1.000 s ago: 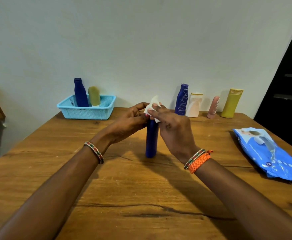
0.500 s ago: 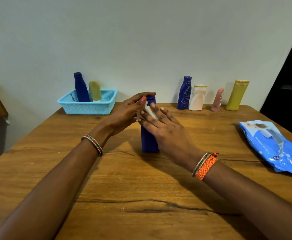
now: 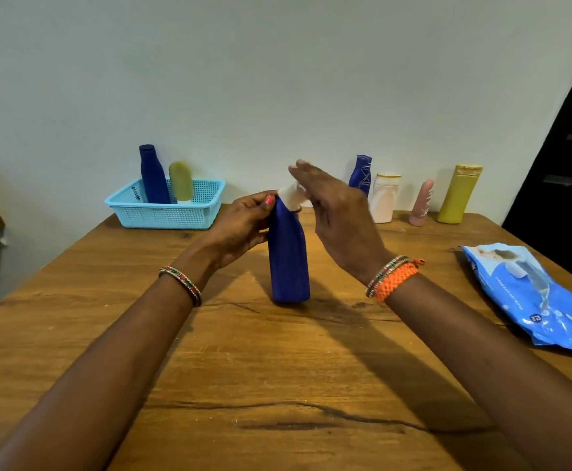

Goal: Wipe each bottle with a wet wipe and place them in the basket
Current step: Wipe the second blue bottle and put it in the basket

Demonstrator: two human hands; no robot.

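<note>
- Blue plastic bottle [image 3: 288,263] stands upright on your brown wooden table [image 3: 244,368], between your two hands
- Your left hand [image 3: 240,226] curls round the bottle's upper left side, thumb near the neck
- Your right hand [image 3: 339,212] is spread, fingers straight, pressing the white wet wipe [image 3: 291,197] against the bottle's top
- Your light blue mesh basket [image 3: 165,209] sits at the far left and holds a dark blue bottle [image 3: 153,175] and an olive bottle [image 3: 180,181], both upright
- Four more bottles line the wall: a blue patterned one [image 3: 362,175], white [image 3: 386,198], pink [image 3: 423,203], yellow-green [image 3: 458,195]
- Your blue wipes packet [image 3: 532,297] lies flat to the right, well apart from the bottle
</note>
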